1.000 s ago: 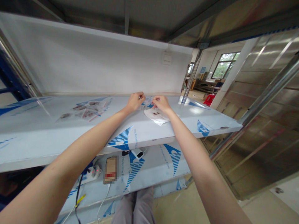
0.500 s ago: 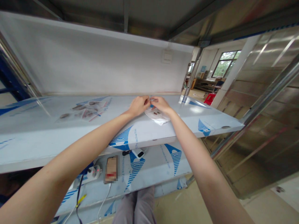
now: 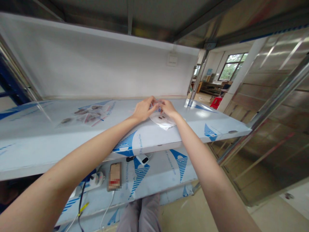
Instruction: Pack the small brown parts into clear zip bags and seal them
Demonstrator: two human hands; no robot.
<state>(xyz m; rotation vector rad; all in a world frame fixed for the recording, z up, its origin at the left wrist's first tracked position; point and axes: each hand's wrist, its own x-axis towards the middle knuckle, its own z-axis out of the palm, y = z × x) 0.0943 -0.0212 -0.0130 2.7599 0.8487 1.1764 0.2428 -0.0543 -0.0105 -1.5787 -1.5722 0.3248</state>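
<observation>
grey trouser knees [image 3: 138, 214] are nearest to me, tucked under a lower shelf [image 3: 169, 174] covered in blue-printed protective film. on it sit a power strip [image 3: 96, 179], a small white device [image 3: 142, 158] and a blurred flat object [image 3: 115, 176], probably a phone, all apparently parked there out of my way. above them, a wide film-wrapped panel [image 3: 72, 138] serves as my work surface, and i reach over its near edge with both arms. my left hand [image 3: 145, 109] and right hand [image 3: 169, 108] are drawn in close, narrowed to a pinch on a small clear plastic packet [image 3: 156, 105], which sits between them just above a crumpled white cloth [image 3: 162, 121]. the packet looks small enough to need both hands working this close together. the cloth lies under my right hand with small dark pieces [image 3: 161, 118] on it, perhaps laid there so they stay together and show up well. off to the left, well apart from my hands, a clear bag of brownish parts [image 3: 90, 113] lies flat on the same panel. beyond rises a white wall [image 3: 96, 64] with a switch plate [image 3: 172, 60], and far right a doorway [image 3: 205, 87] opens onto a room with a window [image 3: 232, 62] and a red stool [image 3: 216, 102].
</observation>
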